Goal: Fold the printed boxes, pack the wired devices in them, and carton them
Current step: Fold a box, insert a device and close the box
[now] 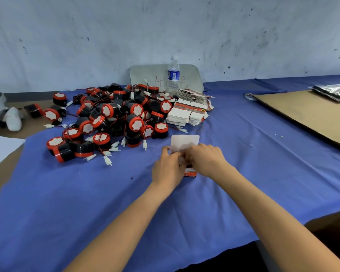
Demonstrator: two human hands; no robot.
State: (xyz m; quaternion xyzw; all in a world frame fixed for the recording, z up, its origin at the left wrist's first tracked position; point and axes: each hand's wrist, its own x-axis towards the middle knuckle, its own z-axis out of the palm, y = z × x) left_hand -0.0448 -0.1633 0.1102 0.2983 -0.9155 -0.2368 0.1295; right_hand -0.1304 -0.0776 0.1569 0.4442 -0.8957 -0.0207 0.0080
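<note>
My left hand [168,169] and my right hand [205,160] meet at the middle of the blue cloth, both gripping one small printed box [185,142]. Its white top flap stands up behind my fingers, and a red printed end [189,172] shows below them. A large heap of round black-and-red wired devices [110,120] with white connectors lies to the far left of my hands. Stacks of flat unfolded printed boxes [188,112] sit just right of the heap.
A clear water bottle [173,75] stands at the back against a grey board [192,75]. A brown cardboard sheet [310,114] lies at the right, with a tape roll [249,96] and a dark plastic bag [334,91]. A rubber band [198,128] lies near the stacks.
</note>
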